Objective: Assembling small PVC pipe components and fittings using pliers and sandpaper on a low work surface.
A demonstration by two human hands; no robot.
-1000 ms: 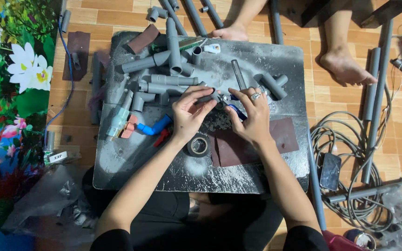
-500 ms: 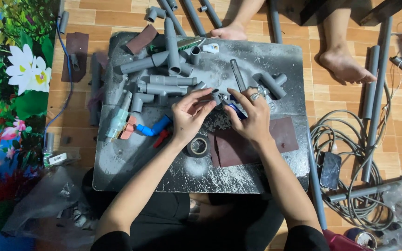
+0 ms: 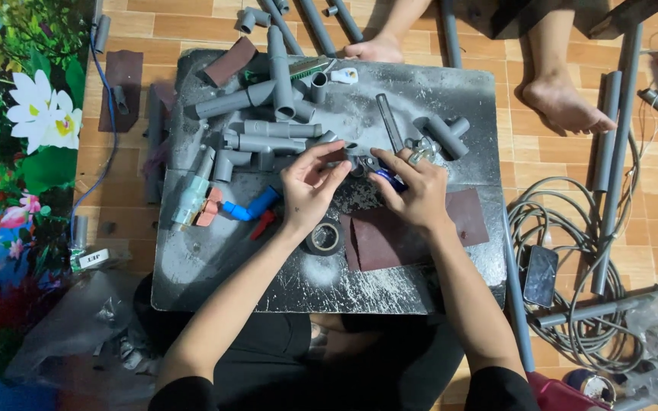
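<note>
While both our hands meet over the middle of the dusty metal board (image 3: 215, 262), we pinch a small grey valve fitting (image 3: 361, 163) between them: our left hand (image 3: 308, 190) nips its left end with thumb and fingertips, our right hand (image 3: 417, 192) closes on its blue-handled end. Grey pipe elbows (image 3: 268, 137) lie just beyond, a tape roll (image 3: 324, 237) and brown sandpaper (image 3: 390, 232) nearer us.

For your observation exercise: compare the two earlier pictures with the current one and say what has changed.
Very little. Both hands stay together over the board: the left hand and right hand keep pinching a small grey fitting between them, fingers shifting only slightly. The pipe pieces, tape roll and sandpaper lie unmoved.
</note>
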